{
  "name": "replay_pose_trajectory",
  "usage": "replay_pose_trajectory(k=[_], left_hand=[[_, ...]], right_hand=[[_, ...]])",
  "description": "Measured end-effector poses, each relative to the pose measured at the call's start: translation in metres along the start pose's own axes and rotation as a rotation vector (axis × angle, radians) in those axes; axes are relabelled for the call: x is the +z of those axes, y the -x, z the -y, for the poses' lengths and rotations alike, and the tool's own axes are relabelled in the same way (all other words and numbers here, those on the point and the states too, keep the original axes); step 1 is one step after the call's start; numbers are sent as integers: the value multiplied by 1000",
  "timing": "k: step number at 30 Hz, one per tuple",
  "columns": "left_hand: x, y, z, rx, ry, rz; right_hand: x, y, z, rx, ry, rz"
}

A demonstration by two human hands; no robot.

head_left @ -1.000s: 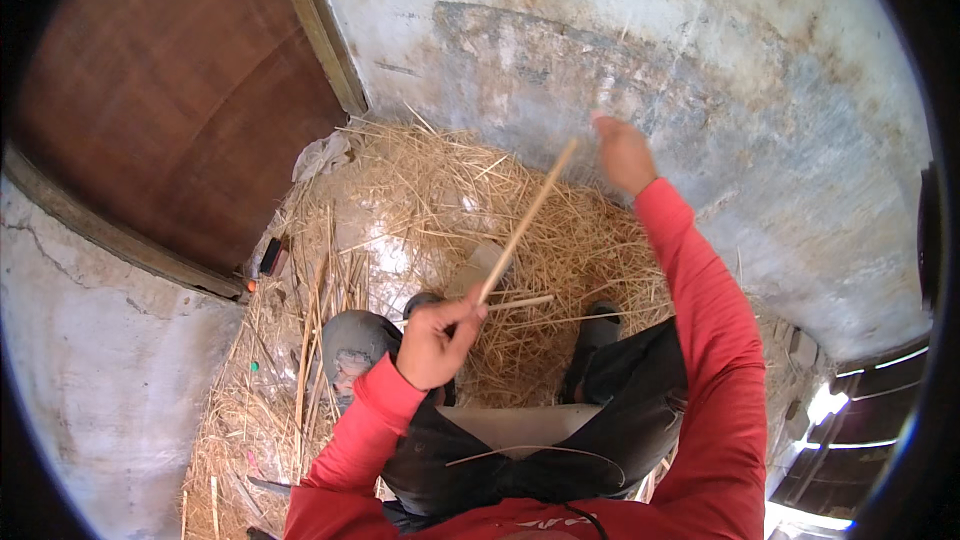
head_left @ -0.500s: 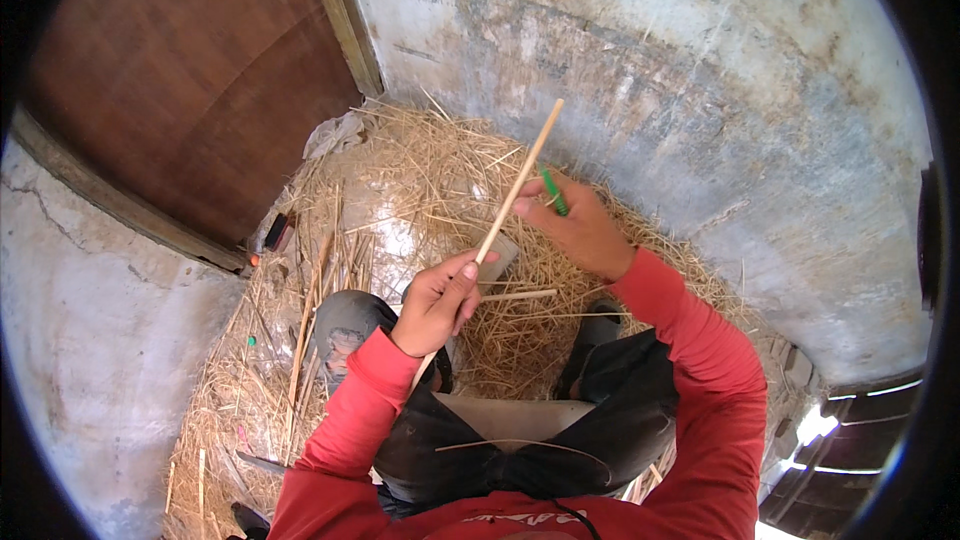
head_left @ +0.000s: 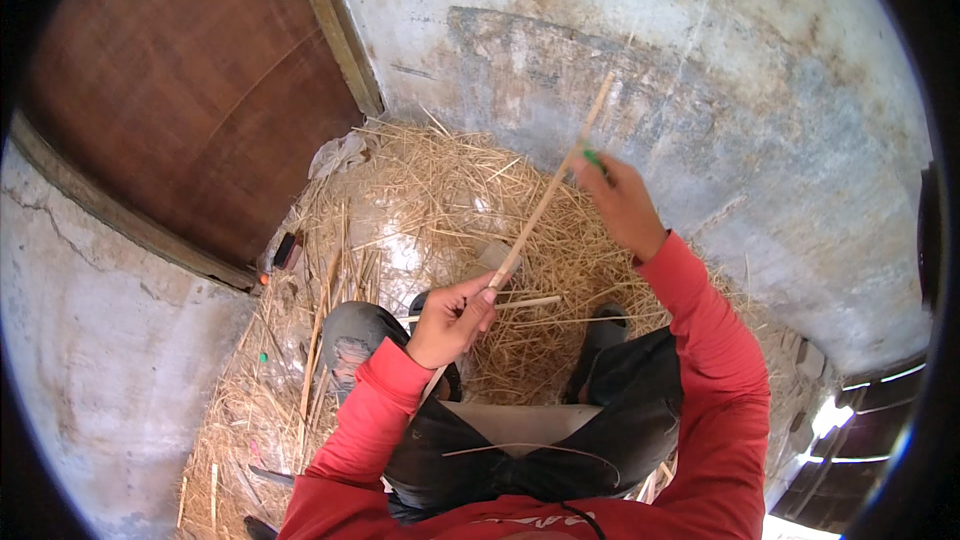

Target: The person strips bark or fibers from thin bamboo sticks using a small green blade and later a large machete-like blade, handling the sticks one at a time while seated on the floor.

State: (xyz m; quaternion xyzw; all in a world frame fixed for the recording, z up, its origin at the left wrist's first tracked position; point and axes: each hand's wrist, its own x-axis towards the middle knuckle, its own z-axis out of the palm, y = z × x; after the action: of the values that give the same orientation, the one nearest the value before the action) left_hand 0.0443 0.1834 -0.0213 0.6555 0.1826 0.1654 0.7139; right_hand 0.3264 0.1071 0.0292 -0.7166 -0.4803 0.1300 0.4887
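Loose straw (head_left: 430, 175) beneath the pale stick (head_left: 538, 205)

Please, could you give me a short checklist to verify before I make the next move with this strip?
1. Left hand gripping the pale strip: ok, fingers closed around it.
2. Right hand holding the green item: ok, held at the fingertips.
3. Green item touching the strip: cannot tell, it is blurred there.
4. Strip's upper end free: ok, it extends beyond the right hand.
5. Lap clear: not ok, a thin curved strand lies across the dark trousers.
6. Floor clear: not ok, loose straw covers much of it.
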Motion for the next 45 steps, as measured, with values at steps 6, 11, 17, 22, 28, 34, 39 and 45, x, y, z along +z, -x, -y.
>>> replay_pose_trajectory(k=[6, 11, 17, 22, 28, 34, 39, 45], left_hand=[[1, -4, 2, 47, -68, -161], [-1, 0, 14, 138, -196, -278], [4, 35, 1, 91, -220, -57], [-3, 34, 15, 83, -69, -238], [-22, 24, 12, -53, 256, -269], [-25, 10, 9, -113, 539, -316], [-19, 11, -4, -55, 414, -272], [-25, 17, -6, 129, 391, -337]], right_hand=[[38, 62, 53, -28, 330, 477], [57, 61, 38, -46, 410, 570], [-43, -43, -126, 28, 496, -236], [-114, -23, -147, 363, 353, -318], [-130, 11, -93, 301, 400, -286], [-123, 62, -13, 290, 325, -234], [-105, 76, 31, 217, 247, -277], [-4, 127, 49, 255, -15, -392]])
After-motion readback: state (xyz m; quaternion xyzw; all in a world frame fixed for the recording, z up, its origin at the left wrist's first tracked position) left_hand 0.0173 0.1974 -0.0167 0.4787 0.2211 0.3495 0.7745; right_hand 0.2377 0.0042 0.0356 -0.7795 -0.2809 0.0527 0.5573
